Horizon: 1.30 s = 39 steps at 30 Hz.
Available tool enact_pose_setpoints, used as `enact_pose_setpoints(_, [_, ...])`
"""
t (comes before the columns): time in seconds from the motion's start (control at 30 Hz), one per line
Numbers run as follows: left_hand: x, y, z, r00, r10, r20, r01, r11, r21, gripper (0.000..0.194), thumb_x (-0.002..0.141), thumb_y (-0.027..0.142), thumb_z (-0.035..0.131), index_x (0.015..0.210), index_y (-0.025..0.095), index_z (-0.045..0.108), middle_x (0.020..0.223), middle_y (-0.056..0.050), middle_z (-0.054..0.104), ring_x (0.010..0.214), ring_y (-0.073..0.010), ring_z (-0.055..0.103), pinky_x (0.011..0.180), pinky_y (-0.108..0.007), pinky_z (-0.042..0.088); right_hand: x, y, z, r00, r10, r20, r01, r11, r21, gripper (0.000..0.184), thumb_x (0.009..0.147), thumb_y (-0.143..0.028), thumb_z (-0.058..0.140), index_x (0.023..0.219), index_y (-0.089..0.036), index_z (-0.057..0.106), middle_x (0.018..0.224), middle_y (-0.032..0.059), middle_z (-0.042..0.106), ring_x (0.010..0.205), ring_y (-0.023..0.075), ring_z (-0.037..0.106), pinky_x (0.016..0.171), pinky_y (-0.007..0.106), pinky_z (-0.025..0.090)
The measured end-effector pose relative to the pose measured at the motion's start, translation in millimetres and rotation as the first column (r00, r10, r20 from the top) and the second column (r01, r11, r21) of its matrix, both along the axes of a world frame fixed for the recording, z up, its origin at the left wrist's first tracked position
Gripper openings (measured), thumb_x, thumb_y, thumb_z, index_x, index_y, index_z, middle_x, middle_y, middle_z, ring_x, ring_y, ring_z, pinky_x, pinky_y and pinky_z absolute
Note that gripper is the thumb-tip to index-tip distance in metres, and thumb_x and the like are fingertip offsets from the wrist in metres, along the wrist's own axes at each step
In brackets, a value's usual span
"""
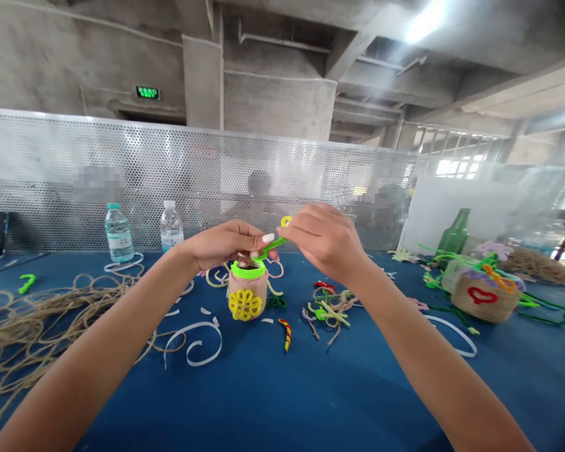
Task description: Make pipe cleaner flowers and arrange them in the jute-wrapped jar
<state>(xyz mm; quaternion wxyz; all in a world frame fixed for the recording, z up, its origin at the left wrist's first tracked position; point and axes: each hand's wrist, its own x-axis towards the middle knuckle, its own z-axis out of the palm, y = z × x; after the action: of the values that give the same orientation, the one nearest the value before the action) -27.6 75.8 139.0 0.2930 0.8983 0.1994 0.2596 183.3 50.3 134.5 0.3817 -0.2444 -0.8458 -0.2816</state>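
My left hand pinches the lower end of a bright green pipe cleaner just above a small jar. The jar is wrapped in twine, with a lime green rim and a yellow looped flower on its front. Up and to the right, my right hand is closed on the upper part of the pipe cleaner. A yellow loop shows beside the right fingertips; how it joins the green piece is hidden by the fingers.
Tangled twine spreads over the left of the blue table. Two water bottles stand behind it. Pipe cleaner scraps lie right of the jar. A decorated pot with a red heart and a green bottle stand at right.
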Motion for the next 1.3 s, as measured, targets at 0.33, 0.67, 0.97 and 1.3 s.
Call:
enact_pose_setpoints(0.33, [8, 30, -22.9, 0.818, 0.26, 0.513, -0.568, 0.512, 0.645, 0.025, 0.089, 0.03, 0.051, 0.076, 0.015, 0.066, 0.063, -0.001, 0.06, 0.056, -0.0092, 0.049, 0.051, -0.021, 0.037, 40, 12, 15.9, 0.806, 0.087, -0.585, -0.534, 0.533, -0.657, 0.091, 0.063, -0.035, 0.08, 0.141, -0.034, 0.033, 0.137, 0.0119, 0.046, 0.107, 0.0258, 0.059, 0.086, 0.043, 0.052])
enact_pose_setpoints(0.67, [39, 22, -58.1, 0.755, 0.228, 0.615, -0.566, -0.249, 0.786, 0.018, 0.086, 0.015, 0.053, 0.073, 0.012, 0.064, 0.053, 0.001, 0.054, 0.047, -0.0106, 0.049, 0.046, -0.025, 0.033, -1, 29, -4.9, 0.659, 0.043, -0.751, -0.701, 0.396, -0.593, 0.031, 0.063, -0.042, 0.078, 0.086, -0.022, 0.071, 0.094, 0.0057, 0.067, 0.086, 0.0179, 0.06, 0.078, 0.034, 0.05])
enact_pose_setpoints(0.97, [41, 22, -58.6, 0.782, 0.266, 0.564, -0.532, -0.188, 0.826, 0.023, 0.086, 0.016, 0.053, 0.104, 0.013, 0.067, 0.058, -0.001, 0.052, 0.053, -0.013, 0.046, 0.05, -0.026, 0.033, 24, 25, 8.0, 0.761, -0.032, -0.648, -0.583, 0.405, -0.704, 0.034, 0.07, -0.049, 0.072, 0.079, -0.017, 0.066, 0.065, 0.0006, 0.054, 0.058, 0.0087, 0.048, 0.054, 0.026, 0.037])
enact_pose_setpoints(1.3, [53, 14, -61.2, 0.708, 0.319, 0.63, -0.701, 0.42, 0.576, 0.027, 0.087, 0.035, 0.056, 0.09, 0.014, 0.072, 0.058, -0.001, 0.054, 0.05, -0.0094, 0.045, 0.049, -0.023, 0.034, 22, 27, 5.4, 0.839, -0.008, -0.544, -0.482, 0.451, -0.751, 0.025, 0.075, -0.042, 0.069, 0.079, -0.018, 0.065, 0.066, -0.0001, 0.054, 0.06, 0.0089, 0.049, 0.056, 0.026, 0.036])
